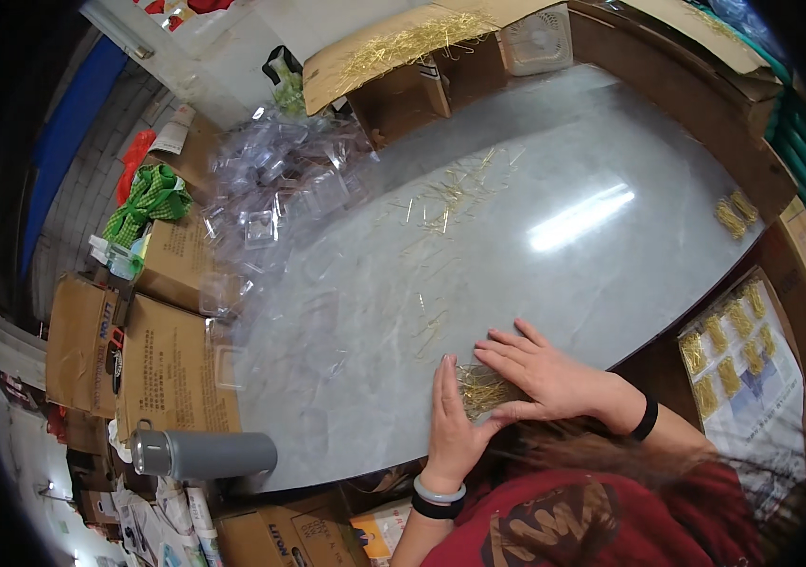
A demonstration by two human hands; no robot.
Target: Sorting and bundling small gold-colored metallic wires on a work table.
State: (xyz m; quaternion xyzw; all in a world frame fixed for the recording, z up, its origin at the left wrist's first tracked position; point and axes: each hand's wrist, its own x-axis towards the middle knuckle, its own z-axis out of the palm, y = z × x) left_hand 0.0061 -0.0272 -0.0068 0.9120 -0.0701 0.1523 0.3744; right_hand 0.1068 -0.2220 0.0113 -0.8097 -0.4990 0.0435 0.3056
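A small heap of thin gold-coloured wire pieces (480, 389) lies on the grey table near its front edge, between my two hands. Along the heap's left side stands my left hand (453, 427), its fingers stretched straight and held side by side. My right hand (537, 378) reaches in from the right with its fingers extended and a little apart, bordering the heap's far and right sides; its thumb points toward my left hand. More loose gold wires (450, 203) are scattered farther back on the table (384, 406), with a thin trail of them running toward my hands.
Clear plastic boxes (280, 189) pile up at the left. A grey bottle (223, 455) lies at the front left edge. Gold wires top a cardboard shelf (412, 99) at the back. Bundles (736, 214) rest at the right edge; several more lie on a board (753, 406) below.
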